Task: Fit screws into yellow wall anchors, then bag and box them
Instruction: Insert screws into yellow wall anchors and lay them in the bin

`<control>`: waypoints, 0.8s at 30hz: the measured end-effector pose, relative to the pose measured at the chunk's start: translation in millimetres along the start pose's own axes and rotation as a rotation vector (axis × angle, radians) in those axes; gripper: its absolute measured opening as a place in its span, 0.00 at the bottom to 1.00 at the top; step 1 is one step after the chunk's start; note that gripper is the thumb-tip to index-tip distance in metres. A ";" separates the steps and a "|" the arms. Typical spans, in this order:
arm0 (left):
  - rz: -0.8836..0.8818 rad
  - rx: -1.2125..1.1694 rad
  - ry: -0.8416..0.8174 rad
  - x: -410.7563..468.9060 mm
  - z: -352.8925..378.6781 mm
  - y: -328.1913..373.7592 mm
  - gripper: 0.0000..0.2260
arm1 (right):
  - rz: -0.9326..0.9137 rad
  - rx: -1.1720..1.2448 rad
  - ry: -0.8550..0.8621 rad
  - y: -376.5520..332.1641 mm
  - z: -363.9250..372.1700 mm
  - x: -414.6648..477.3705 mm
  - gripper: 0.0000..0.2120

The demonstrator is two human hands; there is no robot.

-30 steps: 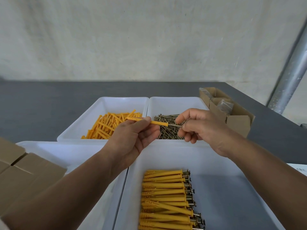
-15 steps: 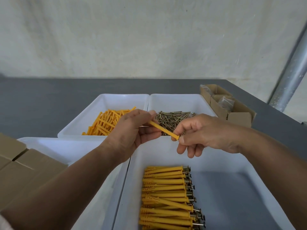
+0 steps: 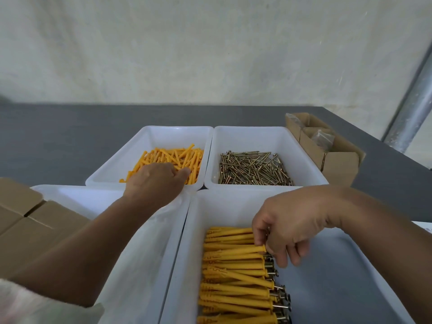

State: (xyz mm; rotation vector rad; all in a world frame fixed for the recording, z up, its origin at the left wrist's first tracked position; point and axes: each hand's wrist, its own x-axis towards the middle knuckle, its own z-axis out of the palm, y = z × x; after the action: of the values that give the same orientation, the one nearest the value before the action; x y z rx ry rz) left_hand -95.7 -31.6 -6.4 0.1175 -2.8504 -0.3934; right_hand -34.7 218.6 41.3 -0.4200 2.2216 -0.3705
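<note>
Now the left hand (image 3: 156, 181), fingers hidden so its grip is unclear, covers the loose anchors (image 3: 180, 155) in the upper-left tray (image 3: 149, 132), while the right hand (image 3: 288, 230) pinches a fitted anchor (image 3: 233, 250) lying crosswise at lower centre, directly below the screws (image 3: 252, 168).

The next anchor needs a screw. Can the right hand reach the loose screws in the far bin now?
Probably yes: nothing covers the screws in their open bin, just beyond the right hand. It must first release the fitted anchor.
</note>
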 end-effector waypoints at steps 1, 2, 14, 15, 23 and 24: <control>0.007 0.054 -0.029 0.6 2.1 -2.2 0.25 | 0.006 -0.017 -0.007 -1.2 1.6 1.3 0.09; 0.019 0.097 -0.066 1.4 3.8 -4.0 0.27 | 0.012 -0.033 -0.011 -2.1 3.1 2.6 0.09; 0.050 0.224 -0.215 9.4 7.7 -8.0 0.36 | 0.009 -0.065 -0.017 -6.1 1.5 -0.9 0.10; 0.049 0.224 -0.218 9.7 8.0 -8.2 0.35 | -0.023 -0.068 0.067 -5.6 -1.6 -3.1 0.08; 0.074 0.215 -0.238 11.7 9.0 -9.5 0.35 | -0.034 -0.062 0.944 27.6 -24.5 28.2 0.19; 0.079 0.212 -0.240 11.7 9.0 -9.8 0.34 | 0.007 -0.071 0.921 33.2 -23.5 33.8 0.21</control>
State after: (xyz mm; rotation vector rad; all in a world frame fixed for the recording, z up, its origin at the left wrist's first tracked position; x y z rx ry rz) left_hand -108.9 -40.0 -14.7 -0.0027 -3.1150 -0.0923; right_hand -79.1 237.3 19.6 -0.3040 3.1346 -0.5583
